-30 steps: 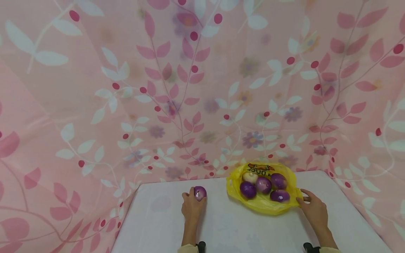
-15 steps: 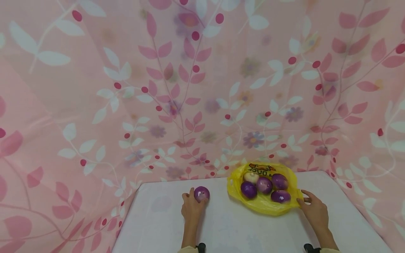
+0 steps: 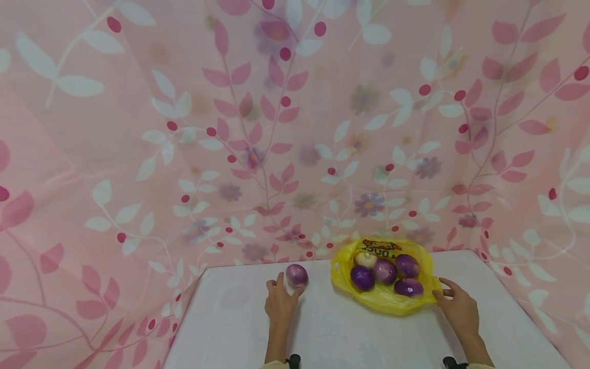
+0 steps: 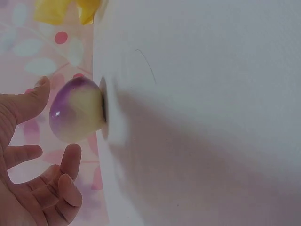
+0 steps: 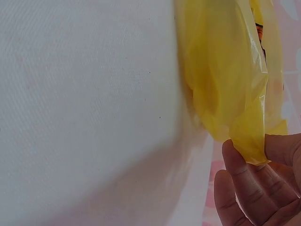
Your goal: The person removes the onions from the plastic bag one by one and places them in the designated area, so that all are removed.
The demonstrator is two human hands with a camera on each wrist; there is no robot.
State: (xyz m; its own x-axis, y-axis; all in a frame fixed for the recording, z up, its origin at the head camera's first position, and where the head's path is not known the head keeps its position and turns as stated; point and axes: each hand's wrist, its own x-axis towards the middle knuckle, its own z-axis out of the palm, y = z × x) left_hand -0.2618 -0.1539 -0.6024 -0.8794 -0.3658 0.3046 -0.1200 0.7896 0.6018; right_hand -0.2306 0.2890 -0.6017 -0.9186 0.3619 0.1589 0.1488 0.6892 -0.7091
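A glossy purple-and-white onion (image 3: 297,275) rests on the table, just beyond my left hand (image 3: 280,302). In the left wrist view, a gap shows between the onion (image 4: 77,110) and the spread thumb and loosely bent fingers. My right hand (image 3: 458,309) pinches the right edge of a yellow plastic bag (image 3: 392,305) between thumb and fingers. The bag lies with its mouth spread and holds several purple onions (image 3: 384,271) and a pale one (image 3: 365,260). The right wrist view shows the gathered bag corner (image 5: 251,146) in the fingertips.
A white-covered table (image 3: 341,333) spans the work area. Behind and beside it hangs a pink curtain (image 3: 295,154) printed with leaves and flowers. The onion stands near the table's back edge, left of the bag.
My left fingers have come off the onion, which has shifted right and away and turned its stem mark out of sight. My right hand keeps its pinch on the bag.
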